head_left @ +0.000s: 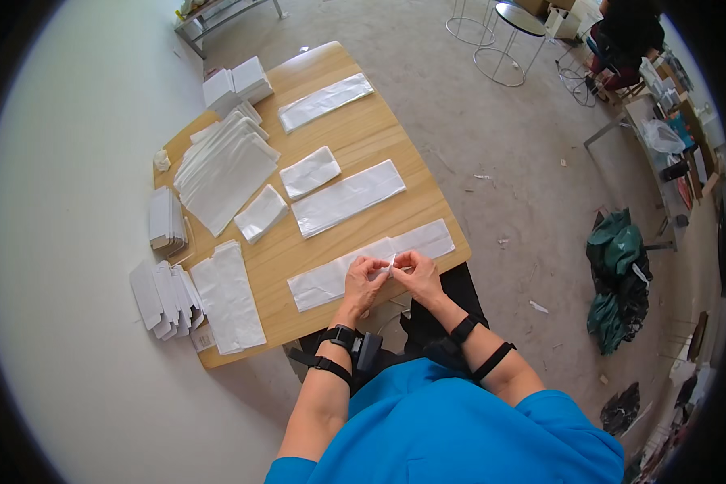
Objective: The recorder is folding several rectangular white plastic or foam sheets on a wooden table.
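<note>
Soft blue shirt, pinching hands, creased white strip

- White bit between left hand and right hand: too small to tell
- Person at two o'clock: cut off above
- Bench at eleven o'clock: cut off

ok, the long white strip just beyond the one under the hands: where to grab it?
Probably the right short end, from the right: the strip lies flat, and that end points toward the right edge of the table, while a small packet lies close to its left end. Its thinness suggests pinching.
</note>
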A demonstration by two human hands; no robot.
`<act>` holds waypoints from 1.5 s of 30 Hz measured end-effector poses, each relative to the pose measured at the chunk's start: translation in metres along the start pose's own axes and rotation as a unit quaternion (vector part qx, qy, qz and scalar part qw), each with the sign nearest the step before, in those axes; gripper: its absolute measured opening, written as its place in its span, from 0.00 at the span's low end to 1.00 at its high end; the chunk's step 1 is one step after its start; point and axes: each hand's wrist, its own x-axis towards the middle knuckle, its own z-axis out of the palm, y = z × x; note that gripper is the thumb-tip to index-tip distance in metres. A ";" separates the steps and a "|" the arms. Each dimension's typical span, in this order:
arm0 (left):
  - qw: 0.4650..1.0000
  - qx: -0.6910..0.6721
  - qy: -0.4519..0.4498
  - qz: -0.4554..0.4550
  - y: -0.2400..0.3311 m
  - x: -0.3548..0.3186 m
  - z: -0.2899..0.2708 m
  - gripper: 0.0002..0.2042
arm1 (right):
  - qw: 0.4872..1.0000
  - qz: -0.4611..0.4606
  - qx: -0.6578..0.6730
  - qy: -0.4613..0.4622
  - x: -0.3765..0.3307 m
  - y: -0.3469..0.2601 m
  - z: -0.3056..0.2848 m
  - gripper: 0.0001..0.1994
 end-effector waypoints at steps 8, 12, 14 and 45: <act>0.999 -0.029 0.014 0.006 0.007 -0.001 0.001 0.09 | 0.998 -0.021 -0.016 0.052 -0.005 0.005 0.006 0.06; 0.999 -0.031 0.022 0.011 0.006 -0.002 0.002 0.09 | 0.998 -0.036 -0.018 0.047 -0.008 -0.002 0.007 0.06; 0.999 -0.039 0.022 0.005 0.007 -0.001 0.002 0.09 | 0.996 -0.055 -0.032 0.058 -0.008 -0.002 0.007 0.08; 0.997 -0.064 0.038 -0.017 0.001 0.000 -0.002 0.07 | 0.981 -0.008 -0.185 0.050 0.005 -0.017 0.015 0.27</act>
